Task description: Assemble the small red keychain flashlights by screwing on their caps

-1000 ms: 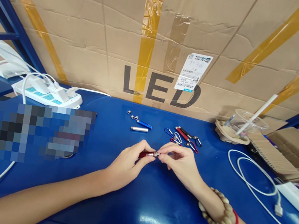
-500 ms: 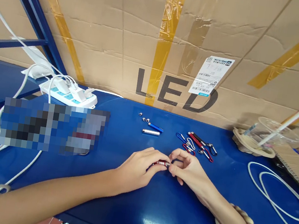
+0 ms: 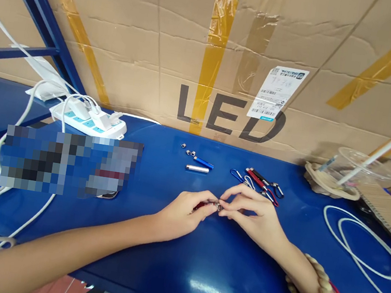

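My left hand (image 3: 181, 215) is closed around a small red metal tube (image 3: 200, 206) that looks like a mini flashlight, mostly covered by the fingers. Its silvery end (image 3: 219, 208) points right, where the thumb and finger of my right hand (image 3: 257, 213) pinch at it; the other right fingers are bent and spread. Beyond the hands lie a blue tube (image 3: 204, 163) and a silver tube (image 3: 197, 169), with several small metal caps (image 3: 190, 152) behind them. Red and black tubes (image 3: 257, 178) with carabiner clips (image 3: 237, 175) lie past my right hand, partly hidden by it.
The blue tabletop (image 3: 148, 267) meets a large cardboard box (image 3: 129, 48) at the back. A white power strip (image 3: 88, 123) with cords and a phone-like object (image 3: 110, 173), blurred out, are left. A plastic cup (image 3: 363, 166), notebook (image 3: 388, 209) and white cable (image 3: 349, 248) are right.
My right hand has turned, its fingers now fanned more above the tube's end. The metal end shows more openly between both hands. The view has shifted slightly.
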The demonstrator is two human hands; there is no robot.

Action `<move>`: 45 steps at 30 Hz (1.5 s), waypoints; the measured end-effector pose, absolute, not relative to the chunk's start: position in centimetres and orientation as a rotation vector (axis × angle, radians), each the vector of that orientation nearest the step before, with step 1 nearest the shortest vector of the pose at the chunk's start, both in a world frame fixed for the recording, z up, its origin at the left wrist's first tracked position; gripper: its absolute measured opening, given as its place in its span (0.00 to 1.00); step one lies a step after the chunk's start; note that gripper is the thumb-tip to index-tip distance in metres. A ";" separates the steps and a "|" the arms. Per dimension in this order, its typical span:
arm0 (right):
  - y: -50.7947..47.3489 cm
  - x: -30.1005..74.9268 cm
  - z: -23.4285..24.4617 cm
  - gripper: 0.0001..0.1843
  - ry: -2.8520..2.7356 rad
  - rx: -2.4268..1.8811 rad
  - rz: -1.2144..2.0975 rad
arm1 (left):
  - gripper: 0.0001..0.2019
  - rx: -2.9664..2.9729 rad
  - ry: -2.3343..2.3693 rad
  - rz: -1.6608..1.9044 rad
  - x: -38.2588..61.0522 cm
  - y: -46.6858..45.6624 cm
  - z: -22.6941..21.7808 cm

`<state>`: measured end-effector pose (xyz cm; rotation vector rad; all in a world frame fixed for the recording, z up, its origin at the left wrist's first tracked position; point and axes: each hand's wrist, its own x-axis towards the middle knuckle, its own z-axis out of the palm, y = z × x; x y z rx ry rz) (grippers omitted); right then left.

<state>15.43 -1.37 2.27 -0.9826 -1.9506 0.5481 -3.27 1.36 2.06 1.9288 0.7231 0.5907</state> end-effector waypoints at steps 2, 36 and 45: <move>-1.3 15.4 2.3 0.05 -1.975 -0.958 0.519 | 0.09 1.931 0.727 0.578 -3.4 1.4 1.8; -2.1 13.6 2.1 0.18 -1.538 -1.272 1.177 | 0.09 2.603 0.755 0.702 -3.8 1.6 0.9; -1.9 13.9 1.6 0.17 -1.410 -1.379 1.305 | 0.09 2.584 0.787 0.717 -3.7 1.6 1.2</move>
